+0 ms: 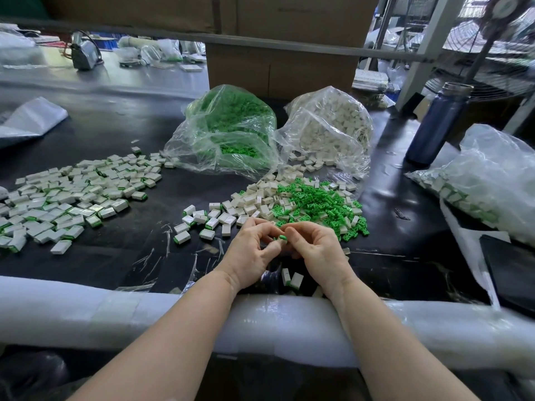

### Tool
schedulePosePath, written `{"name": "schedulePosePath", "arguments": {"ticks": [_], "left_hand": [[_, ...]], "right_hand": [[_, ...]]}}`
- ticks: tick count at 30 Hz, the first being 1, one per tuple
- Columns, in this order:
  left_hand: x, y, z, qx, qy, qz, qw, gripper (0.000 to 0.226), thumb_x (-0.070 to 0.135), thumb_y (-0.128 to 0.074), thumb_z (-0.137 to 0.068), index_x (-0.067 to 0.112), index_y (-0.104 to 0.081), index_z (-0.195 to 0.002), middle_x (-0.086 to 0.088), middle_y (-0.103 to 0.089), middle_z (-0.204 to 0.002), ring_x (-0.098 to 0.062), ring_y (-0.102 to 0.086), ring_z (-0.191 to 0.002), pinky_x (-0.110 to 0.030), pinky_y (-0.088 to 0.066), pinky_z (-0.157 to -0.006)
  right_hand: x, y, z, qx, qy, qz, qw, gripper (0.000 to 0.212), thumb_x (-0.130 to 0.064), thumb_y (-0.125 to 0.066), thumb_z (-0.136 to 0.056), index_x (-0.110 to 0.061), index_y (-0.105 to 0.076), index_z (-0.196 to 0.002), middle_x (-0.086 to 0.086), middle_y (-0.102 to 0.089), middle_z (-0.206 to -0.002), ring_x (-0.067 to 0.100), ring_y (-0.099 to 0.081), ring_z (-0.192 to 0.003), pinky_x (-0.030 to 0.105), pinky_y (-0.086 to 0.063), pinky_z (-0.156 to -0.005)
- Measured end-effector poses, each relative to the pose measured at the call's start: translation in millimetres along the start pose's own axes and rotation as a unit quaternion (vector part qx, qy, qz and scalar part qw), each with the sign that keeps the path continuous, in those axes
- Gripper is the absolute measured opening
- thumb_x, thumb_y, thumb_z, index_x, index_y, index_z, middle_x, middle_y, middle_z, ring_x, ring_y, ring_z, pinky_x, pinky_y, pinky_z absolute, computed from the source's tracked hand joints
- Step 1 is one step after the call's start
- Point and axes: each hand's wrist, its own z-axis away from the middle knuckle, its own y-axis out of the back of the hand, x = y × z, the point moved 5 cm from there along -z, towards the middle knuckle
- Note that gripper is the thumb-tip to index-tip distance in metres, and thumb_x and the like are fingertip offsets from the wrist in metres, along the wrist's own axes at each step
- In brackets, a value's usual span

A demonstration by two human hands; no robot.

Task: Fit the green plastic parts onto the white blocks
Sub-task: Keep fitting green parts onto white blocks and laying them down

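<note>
My left hand (252, 250) and my right hand (314, 248) meet over the black table (162, 250), fingers curled together. Between the fingertips a small green plastic part (282, 237) shows, pinched by my right hand. What my left hand grips is mostly hidden by its fingers. Just beyond the hands lies a loose heap of green parts (318, 206) mixed with white blocks (254, 202). A wide spread of fitted blocks (66, 198), white with green edges, covers the left side. Two fitted blocks (291, 277) lie under my wrists.
A clear bag of green parts (228, 125) and a clear bag of white blocks (333, 125) stand behind the heap. A blue bottle (437, 123) and another bag of blocks (486, 180) sit on the right. A padded white rail (115, 311) runs along the near edge.
</note>
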Motion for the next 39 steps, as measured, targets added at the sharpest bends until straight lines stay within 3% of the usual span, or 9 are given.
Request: {"name": "schedulePosePath", "arguments": {"ticks": [6, 14, 16, 18, 20, 25, 29, 32, 39], "left_hand": [[0, -1, -1, -0.005, 0.005, -0.018, 1.000, 0.011, 0.011, -0.063, -0.086, 0.003, -0.066, -0.093, -0.005, -0.046, -0.111, -0.015, -0.052, -0.095, -0.011, -0.045, -0.079], [1, -1, 1, -0.012, 0.008, -0.031, 0.999, 0.014, 0.016, -0.064, -0.086, 0.004, -0.066, -0.095, -0.004, -0.051, -0.105, -0.018, -0.055, -0.087, -0.021, -0.049, -0.080], [0, 1, 1, 0.000, 0.014, -0.028, 1.000, 0.011, 0.014, -0.062, -0.087, 0.006, -0.066, -0.095, -0.007, -0.059, -0.098, -0.022, -0.059, -0.086, -0.027, -0.051, -0.080], [-2, 4, 2, 0.031, 0.024, -0.006, 0.999, 0.006, 0.013, -0.061, -0.088, 0.012, -0.065, -0.092, -0.005, -0.064, -0.086, -0.020, -0.061, -0.080, -0.026, -0.052, -0.075], [-3, 9, 2, 0.079, 0.030, 0.009, 0.996, 0.008, 0.012, -0.061, -0.088, 0.015, -0.066, -0.094, -0.002, -0.066, -0.082, -0.018, -0.062, -0.078, -0.026, -0.054, -0.075], [-12, 32, 5, 0.266, 0.066, 0.030, 0.961, 0.023, 0.007, -0.058, -0.089, 0.013, -0.067, -0.110, -0.010, -0.069, -0.091, -0.025, -0.066, -0.081, -0.039, -0.055, -0.081], [-17, 49, 10, 0.380, 0.091, -0.016, 0.920, 0.026, 0.005, -0.054, -0.090, 0.012, -0.066, -0.112, -0.011, -0.059, -0.108, -0.024, -0.059, -0.086, -0.032, -0.047, -0.090], [-18, 52, 11, 0.394, 0.103, -0.028, 0.913, 0.033, -0.005, -0.051, -0.087, 0.006, -0.063, -0.116, -0.013, -0.043, -0.116, -0.021, -0.052, -0.089, -0.016, -0.037, -0.092], [-22, 52, 12, 0.380, 0.174, -0.076, 0.905, 0.036, -0.001, -0.054, -0.086, -0.003, -0.056, -0.122, -0.019, -0.032, -0.134, -0.032, -0.037, -0.122, -0.014, -0.026, -0.095]], "right_hand": [[0, 4, -1, 0.020, 0.007, 0.036, 0.999, 0.019, -0.005, -0.069, -0.082, -0.019, -0.065, -0.071, -0.002, -0.063, -0.067, 0.005, -0.059, -0.060, 0.018, -0.049, -0.057], [2, 3, -1, 0.024, 0.008, 0.112, 0.993, 0.020, -0.010, -0.063, -0.087, -0.023, -0.059, -0.072, -0.003, -0.059, -0.069, 0.010, -0.054, -0.064, 0.026, -0.047, -0.061], [0, 4, 0, 0.033, 0.007, 0.099, 0.995, 0.017, -0.012, -0.063, -0.087, -0.021, -0.060, -0.073, 0.003, -0.061, -0.070, 0.016, -0.055, -0.065, 0.036, -0.050, -0.062], [-2, 7, 1, 0.051, 0.007, 0.085, 0.995, 0.016, -0.014, -0.065, -0.086, -0.020, -0.060, -0.072, 0.005, -0.062, -0.070, 0.019, -0.056, -0.065, 0.040, -0.051, -0.065], [-4, 10, 2, 0.072, 0.008, 0.091, 0.993, 0.017, -0.015, -0.068, -0.084, -0.020, -0.059, -0.070, 0.001, -0.061, -0.067, 0.014, -0.055, -0.062, 0.031, -0.051, -0.061], [-4, 14, 4, 0.095, 0.001, 0.107, 0.990, 0.018, -0.013, -0.068, -0.083, -0.019, -0.059, -0.069, -0.005, -0.054, -0.061, 0.004, -0.046, -0.054, 0.011, -0.040, -0.051], [-4, 13, 3, 0.094, 0.000, 0.118, 0.989, 0.016, -0.012, -0.068, -0.083, -0.016, -0.059, -0.070, -0.005, -0.053, -0.062, 0.004, -0.045, -0.055, 0.010, -0.038, -0.051], [-3, 14, 3, 0.097, -0.002, 0.126, 0.987, 0.017, -0.014, -0.068, -0.083, -0.019, -0.059, -0.069, -0.006, -0.053, -0.061, 0.003, -0.044, -0.054, 0.010, -0.038, -0.051], [0, 15, 1, 0.106, -0.002, 0.161, 0.981, 0.020, -0.016, -0.069, -0.083, -0.022, -0.058, -0.067, -0.008, -0.052, -0.062, 0.003, -0.045, -0.057, 0.014, -0.037, -0.056]]}}
